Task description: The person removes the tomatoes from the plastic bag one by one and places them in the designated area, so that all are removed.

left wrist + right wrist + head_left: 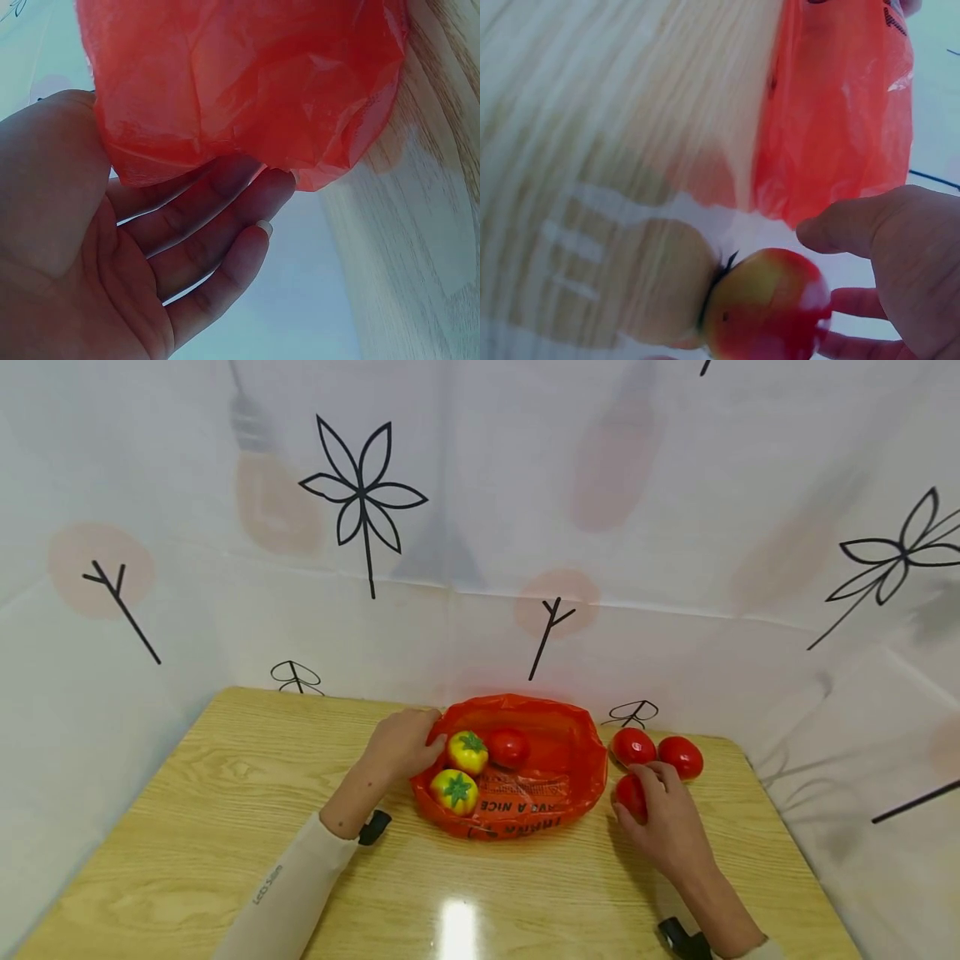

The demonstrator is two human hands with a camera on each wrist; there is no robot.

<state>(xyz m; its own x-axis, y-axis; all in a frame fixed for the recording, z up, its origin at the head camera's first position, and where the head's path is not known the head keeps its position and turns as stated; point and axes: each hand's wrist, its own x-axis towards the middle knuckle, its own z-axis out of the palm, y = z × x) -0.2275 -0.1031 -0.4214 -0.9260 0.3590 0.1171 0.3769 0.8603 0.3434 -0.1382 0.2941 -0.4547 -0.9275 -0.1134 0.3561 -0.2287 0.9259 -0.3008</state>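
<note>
A red plastic bag lies with its mouth open wide. My left hand holds its left rim, thumb inside; in the left wrist view the fingers lie against the outside. Inside the bag are two tomatoes with yellow tops and green leaves, one farther back and one nearer, plus a red tomato. My right hand reaches around a tomato right of the bag. In the right wrist view, the thumb stands slightly apart from that tomato, with fingers behind it.
Two more red tomatoes, one on the left and one on the right, sit just beyond my right hand. The wooden table backs onto a white patterned curtain. Dark straps are on both wrists.
</note>
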